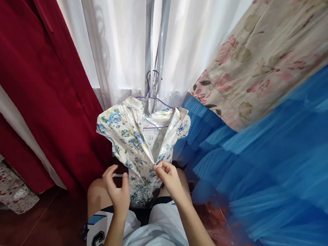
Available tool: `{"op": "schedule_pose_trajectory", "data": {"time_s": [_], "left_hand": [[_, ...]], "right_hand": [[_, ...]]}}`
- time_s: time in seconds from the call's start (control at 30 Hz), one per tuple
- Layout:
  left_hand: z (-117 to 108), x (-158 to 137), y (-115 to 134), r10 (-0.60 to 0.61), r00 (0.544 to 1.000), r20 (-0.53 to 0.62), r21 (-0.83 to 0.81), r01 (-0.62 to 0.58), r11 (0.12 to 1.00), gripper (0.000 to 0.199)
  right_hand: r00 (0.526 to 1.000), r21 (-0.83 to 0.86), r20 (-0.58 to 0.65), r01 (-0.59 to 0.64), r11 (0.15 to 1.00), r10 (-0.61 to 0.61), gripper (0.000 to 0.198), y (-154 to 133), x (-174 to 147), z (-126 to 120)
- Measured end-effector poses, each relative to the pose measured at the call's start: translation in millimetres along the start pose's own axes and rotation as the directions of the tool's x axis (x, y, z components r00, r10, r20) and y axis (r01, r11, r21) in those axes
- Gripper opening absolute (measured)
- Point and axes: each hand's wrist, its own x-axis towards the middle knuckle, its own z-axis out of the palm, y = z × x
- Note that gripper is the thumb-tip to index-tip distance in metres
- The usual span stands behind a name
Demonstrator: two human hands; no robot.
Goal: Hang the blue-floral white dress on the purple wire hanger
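A short-sleeved floral blouse (137, 140), cream with blue flowers and green leaves, hangs from a purple hanger (162, 102) in front of me. My right hand (168, 174) pinches the front edge of the blouse at the bottom of its V-shaped opening. Left of the blouse, my left hand (117, 187) is raised with thumb and fingers apart, not touching the cloth. A thin pale line shows between its thumb and fingers; I cannot tell what it is. The lower part of the blouse falls between my knees.
Dark red curtain-like fabric (45, 90) hangs on the left. White drapes (123, 39) and a grey metal stand (152, 33) are behind the hanger. Beige floral cloth (261, 62) and blue ruffled tulle (269, 160) crowd the right side. The floor (44, 231) has dark red tiles.
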Motion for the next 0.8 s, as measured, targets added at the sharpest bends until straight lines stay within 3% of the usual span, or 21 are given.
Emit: {"op": "schedule_pose_trajectory", "data": {"time_s": [0.07,0.13,0.23,0.33,0.6,0.7,0.8], "left_hand": [[15,-2,15,0.098,0.957,0.273,-0.061,-0.085,0.995,0.025],[33,-7,26,0.086,0.901,0.426,-0.093,-0.050,0.994,0.016],[51,-12,32,0.011,0.902,0.431,-0.080,0.026,0.996,0.005],[54,-10,33,0.062,0.876,0.478,-0.074,-0.030,0.997,0.010],[52,-3,59,0.124,0.734,0.668,0.151,-0.297,0.943,0.015],[56,-10,60,0.123,0.685,0.718,0.149,-0.324,0.934,0.017],[56,-4,57,0.127,0.684,0.718,0.043,-0.226,0.973,0.013]], "right_hand": [[0.999,0.006,0.041,-0.021,1.000,0.020,0.031,-5,-4,2],[0.995,0.021,0.097,-0.034,0.999,0.031,0.030,-11,-7,4],[0.990,0.046,0.135,-0.057,0.997,0.051,0.029,-19,-3,4],[0.993,0.103,0.107,-0.055,0.993,0.044,0.024,-36,21,2],[0.965,0.132,-0.015,0.262,0.956,-0.262,0.023,-135,130,23],[0.956,0.114,-0.031,0.295,0.949,-0.293,0.023,-152,139,26],[0.949,0.117,-0.020,0.314,0.942,-0.314,0.022,-149,133,23]]}}
